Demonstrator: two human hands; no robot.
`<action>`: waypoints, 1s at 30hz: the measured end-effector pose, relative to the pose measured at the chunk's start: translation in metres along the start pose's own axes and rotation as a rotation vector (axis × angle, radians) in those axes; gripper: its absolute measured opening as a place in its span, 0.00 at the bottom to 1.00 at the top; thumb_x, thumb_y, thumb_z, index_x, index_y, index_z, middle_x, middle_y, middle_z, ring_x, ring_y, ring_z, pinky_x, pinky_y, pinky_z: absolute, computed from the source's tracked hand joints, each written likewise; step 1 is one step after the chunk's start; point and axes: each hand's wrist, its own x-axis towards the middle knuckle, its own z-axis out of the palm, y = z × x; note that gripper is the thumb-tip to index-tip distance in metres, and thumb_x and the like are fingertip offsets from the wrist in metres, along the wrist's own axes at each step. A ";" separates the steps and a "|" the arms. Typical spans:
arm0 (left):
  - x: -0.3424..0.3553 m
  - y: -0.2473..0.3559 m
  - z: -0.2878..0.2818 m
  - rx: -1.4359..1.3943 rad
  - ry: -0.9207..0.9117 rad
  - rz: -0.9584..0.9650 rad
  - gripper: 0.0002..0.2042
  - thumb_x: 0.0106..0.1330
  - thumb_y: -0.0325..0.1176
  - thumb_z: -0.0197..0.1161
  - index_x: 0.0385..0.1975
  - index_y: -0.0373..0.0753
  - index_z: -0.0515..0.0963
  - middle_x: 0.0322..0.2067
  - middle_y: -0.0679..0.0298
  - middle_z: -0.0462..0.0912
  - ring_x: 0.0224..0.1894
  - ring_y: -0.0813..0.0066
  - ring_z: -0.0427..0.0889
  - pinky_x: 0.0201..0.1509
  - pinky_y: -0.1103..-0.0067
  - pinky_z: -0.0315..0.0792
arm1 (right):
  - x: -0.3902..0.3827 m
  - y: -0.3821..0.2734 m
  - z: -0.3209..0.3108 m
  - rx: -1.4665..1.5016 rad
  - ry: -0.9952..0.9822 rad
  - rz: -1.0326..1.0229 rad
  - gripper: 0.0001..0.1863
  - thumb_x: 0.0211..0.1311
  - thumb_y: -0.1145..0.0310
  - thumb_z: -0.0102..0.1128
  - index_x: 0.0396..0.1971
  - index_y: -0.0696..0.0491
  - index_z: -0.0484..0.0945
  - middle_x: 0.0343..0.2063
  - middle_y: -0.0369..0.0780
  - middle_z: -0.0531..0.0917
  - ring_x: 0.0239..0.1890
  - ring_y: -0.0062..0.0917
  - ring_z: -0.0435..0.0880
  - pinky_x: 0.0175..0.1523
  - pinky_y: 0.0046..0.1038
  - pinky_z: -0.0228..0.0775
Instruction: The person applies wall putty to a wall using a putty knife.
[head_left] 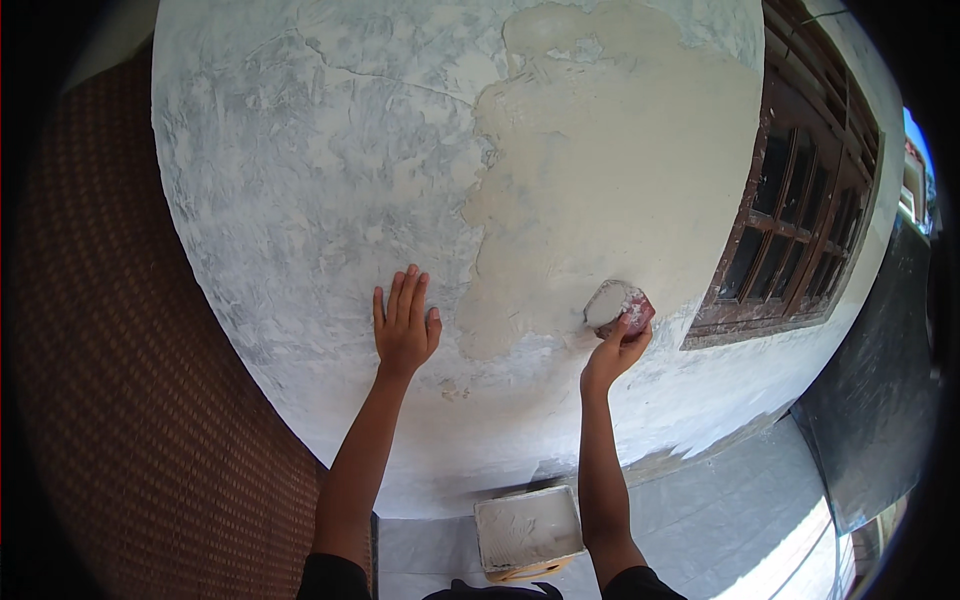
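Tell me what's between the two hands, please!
In the head view, only wall lies between the left hand and the right hand: patchy white first, then the lower part of the beige coat.

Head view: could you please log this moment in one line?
left hand: open, palm toward wall | right hand: holding reddish scraper at beige coat | tray: lower centre of view

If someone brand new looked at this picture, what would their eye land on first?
Probably the big beige patch covering the upper right of the blotchy pale wall. Next, the right hand holding a smeared reddish tool at the patch's lower right, with the left hand spread over the wall farther left. Below, between the forearms, sits a rectangular tub of pale paste.
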 end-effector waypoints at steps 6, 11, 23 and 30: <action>0.002 0.001 0.000 -0.006 0.006 0.004 0.25 0.68 0.37 0.50 0.65 0.37 0.64 0.67 0.57 0.64 0.70 0.59 0.61 0.73 0.55 0.47 | -0.017 0.016 -0.005 -0.270 -0.322 -0.247 0.19 0.70 0.65 0.55 0.54 0.62 0.68 0.45 0.42 0.73 0.43 0.22 0.71 0.51 0.26 0.64; 0.002 0.002 0.000 0.008 0.005 0.006 0.25 0.68 0.37 0.49 0.65 0.37 0.64 0.67 0.57 0.64 0.70 0.59 0.61 0.73 0.55 0.47 | -0.018 0.004 -0.008 -0.015 0.012 -0.031 0.16 0.70 0.67 0.53 0.51 0.61 0.69 0.44 0.43 0.73 0.40 0.24 0.72 0.46 0.27 0.67; 0.001 0.000 -0.001 0.006 0.007 -0.007 0.25 0.68 0.37 0.49 0.64 0.37 0.65 0.66 0.57 0.65 0.70 0.59 0.61 0.73 0.55 0.47 | -0.060 0.018 0.008 -0.268 -0.430 -0.289 0.16 0.64 0.73 0.58 0.49 0.60 0.70 0.40 0.45 0.75 0.39 0.29 0.71 0.47 0.30 0.65; 0.002 0.003 0.000 -0.004 0.008 -0.002 0.25 0.68 0.37 0.50 0.64 0.37 0.66 0.66 0.58 0.65 0.70 0.59 0.62 0.73 0.56 0.48 | -0.054 0.004 0.002 -0.016 -0.297 -0.171 0.17 0.68 0.68 0.56 0.51 0.60 0.68 0.43 0.43 0.74 0.43 0.24 0.73 0.49 0.26 0.66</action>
